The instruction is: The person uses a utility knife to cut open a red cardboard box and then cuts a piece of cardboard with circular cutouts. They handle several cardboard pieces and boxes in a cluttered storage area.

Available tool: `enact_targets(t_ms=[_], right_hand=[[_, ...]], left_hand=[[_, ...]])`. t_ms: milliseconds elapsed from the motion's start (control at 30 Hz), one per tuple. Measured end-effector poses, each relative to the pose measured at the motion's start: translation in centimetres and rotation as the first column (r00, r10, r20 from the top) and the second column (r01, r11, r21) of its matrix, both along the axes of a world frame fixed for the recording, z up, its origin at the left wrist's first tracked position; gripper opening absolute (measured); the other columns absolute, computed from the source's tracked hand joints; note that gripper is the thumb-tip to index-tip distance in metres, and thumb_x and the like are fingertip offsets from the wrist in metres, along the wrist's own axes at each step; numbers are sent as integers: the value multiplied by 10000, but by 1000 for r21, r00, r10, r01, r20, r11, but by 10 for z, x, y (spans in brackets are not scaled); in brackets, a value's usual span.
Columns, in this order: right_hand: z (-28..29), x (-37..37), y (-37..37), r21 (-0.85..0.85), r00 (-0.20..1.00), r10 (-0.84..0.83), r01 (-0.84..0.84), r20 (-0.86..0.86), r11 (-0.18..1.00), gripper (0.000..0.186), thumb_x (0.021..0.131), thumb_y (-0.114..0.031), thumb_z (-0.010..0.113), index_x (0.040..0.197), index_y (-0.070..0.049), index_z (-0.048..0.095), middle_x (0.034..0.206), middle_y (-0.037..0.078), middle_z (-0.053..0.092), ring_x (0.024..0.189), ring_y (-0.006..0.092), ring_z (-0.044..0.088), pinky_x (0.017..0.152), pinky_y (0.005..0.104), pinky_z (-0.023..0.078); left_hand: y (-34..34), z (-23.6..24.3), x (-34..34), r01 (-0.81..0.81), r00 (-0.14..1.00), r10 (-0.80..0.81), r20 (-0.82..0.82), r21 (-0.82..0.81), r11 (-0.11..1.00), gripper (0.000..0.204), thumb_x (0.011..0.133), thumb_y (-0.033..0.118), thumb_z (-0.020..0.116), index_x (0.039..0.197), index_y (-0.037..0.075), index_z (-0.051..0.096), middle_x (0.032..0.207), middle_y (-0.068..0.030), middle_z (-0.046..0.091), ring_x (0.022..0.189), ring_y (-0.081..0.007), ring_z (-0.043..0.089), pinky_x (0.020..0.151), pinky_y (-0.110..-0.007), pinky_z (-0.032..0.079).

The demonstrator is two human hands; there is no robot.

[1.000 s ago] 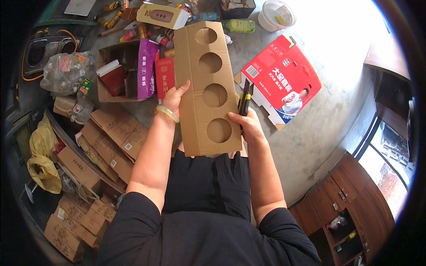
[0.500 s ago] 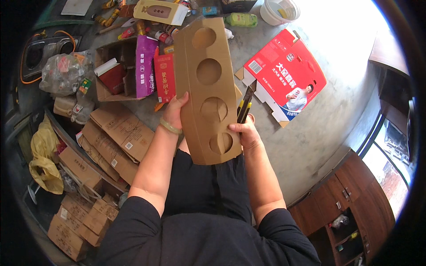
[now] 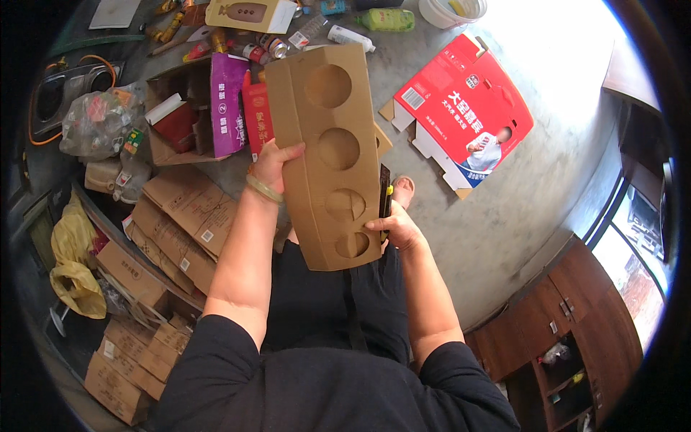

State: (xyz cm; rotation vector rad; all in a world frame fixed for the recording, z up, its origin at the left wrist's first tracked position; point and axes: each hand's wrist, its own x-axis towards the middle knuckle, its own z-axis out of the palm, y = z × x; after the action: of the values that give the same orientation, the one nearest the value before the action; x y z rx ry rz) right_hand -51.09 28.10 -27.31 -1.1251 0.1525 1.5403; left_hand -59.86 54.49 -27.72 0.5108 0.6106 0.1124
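Note:
Above my lap, a long brown cardboard insert (image 3: 317, 183) with a row of several round cut-outs is held up in both hands. My left hand (image 3: 272, 171) is closed on its left edge, the thumb lying on the front face. At the lower right edge, my right hand (image 3: 400, 226) pinches the cardboard with its thumb in front. That same hand also holds a black-and-yellow box cutter (image 3: 386, 198), which stands along the insert's edge, partly hidden. Most fingers of both hands are hidden behind the cardboard.
On the floor to the right lies a flattened red carton (image 3: 461, 108). An open purple-sided box (image 3: 229, 108) and a red box (image 3: 256, 119) stand left of the insert. Folded brown cartons (image 3: 191, 216), a bag of bottles (image 3: 101, 122) and wooden cabinets (image 3: 568, 309) surround me.
The insert has tilted, its far end coming nearer and its front face looking shorter. The box cutter has turned closer to the edge. Both hands keep their hold.

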Motion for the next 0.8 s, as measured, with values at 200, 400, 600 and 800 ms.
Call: enact_targets(t_ms=[200, 400, 600, 800], right_hand=[[-3, 8, -2, -87, 998, -63, 62, -8, 994, 372, 657, 1, 658, 1018, 42, 578, 926, 83, 623, 824, 176, 581, 778, 292, 453], [-6, 26, 1, -203, 930, -267, 320, 252, 925, 347, 665, -29, 664, 990, 20, 553, 892, 70, 608, 776, 184, 584, 746, 289, 463], [-68, 56, -39, -238, 850, -427, 503, 308, 831, 303, 680, -26, 668, 957, -5, 548, 859, 73, 611, 744, 174, 596, 711, 302, 482], [-93, 95, -63, -233, 754, -511, 629, 413, 742, 296, 699, -18, 668, 969, -3, 547, 909, 76, 605, 793, 185, 591, 740, 305, 477]], left_hand=[[-8, -45, -15, -13, 994, -1, -105, -134, 991, 408, 834, 122, 591, 1192, -11, 448, 1135, -114, 556, 1034, -224, 541, 880, -361, 443], [-24, -84, 5, 195, 872, -82, -483, 188, 963, 517, 855, 342, 578, 1222, 7, 435, 1094, -84, 560, 994, -198, 536, 850, -333, 411], [-58, -100, 23, 309, 808, -158, -568, 179, 934, 467, 868, 358, 548, 1204, 47, 455, 1052, -88, 571, 965, -185, 550, 821, -309, 410], [-109, -115, 36, 359, 784, -246, -570, 93, 929, 419, 849, 356, 577, 1136, 62, 493, 1015, -95, 590, 924, -185, 572, 793, -300, 433]])
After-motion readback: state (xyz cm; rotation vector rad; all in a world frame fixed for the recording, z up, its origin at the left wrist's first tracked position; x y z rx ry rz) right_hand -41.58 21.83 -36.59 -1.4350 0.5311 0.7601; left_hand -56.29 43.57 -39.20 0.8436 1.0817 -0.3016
